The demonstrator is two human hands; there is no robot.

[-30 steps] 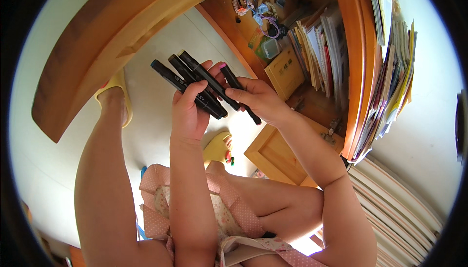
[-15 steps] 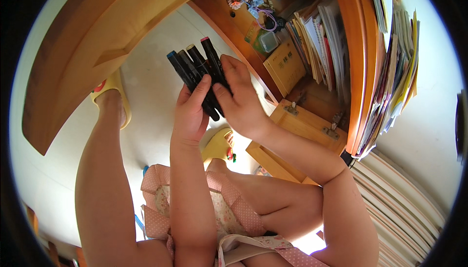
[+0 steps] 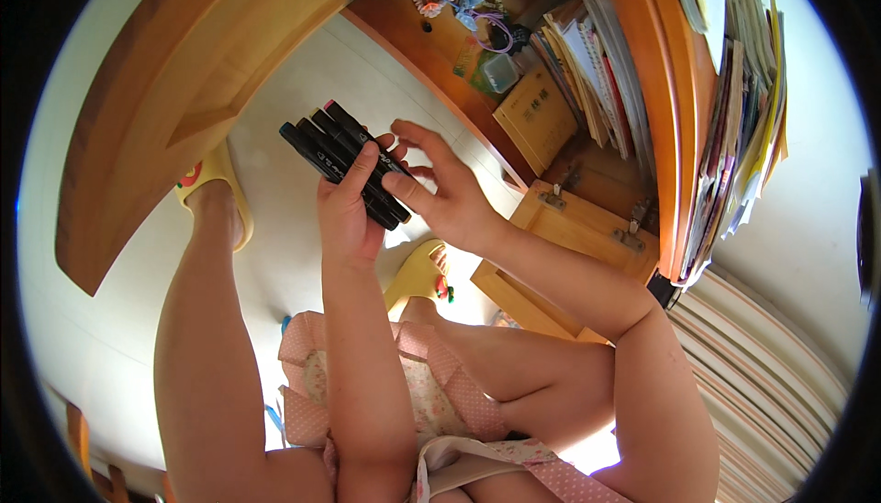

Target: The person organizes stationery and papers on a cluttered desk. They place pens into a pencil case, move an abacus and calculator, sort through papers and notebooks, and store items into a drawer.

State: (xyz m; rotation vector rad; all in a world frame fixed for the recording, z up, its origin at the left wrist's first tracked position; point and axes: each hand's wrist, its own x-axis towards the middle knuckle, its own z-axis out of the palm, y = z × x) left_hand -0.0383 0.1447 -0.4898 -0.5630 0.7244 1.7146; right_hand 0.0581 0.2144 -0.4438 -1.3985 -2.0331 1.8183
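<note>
Several black markers lie side by side in a tilted row, their visible end caps blue, dark, pale yellow and pink. My left hand is closed around them, its thumb pressed across the front of the row. My right hand is at the right side of the bundle. Its thumb touches the pink-ended marker near the lower end, while the index finger is stretched out and apart from it. Fingers of my left hand behind the markers are mostly hidden.
An open wooden cabinet at upper right holds hair ties, a clear small box, a tan booklet and upright books. Its lowered door hangs nearby. A curved wooden panel stands at left. Papers are stacked at right.
The markers have moved left and slightly down, and now lie evenly together. My right hand has loosened from the pink-ended marker, its index finger lifting away.
</note>
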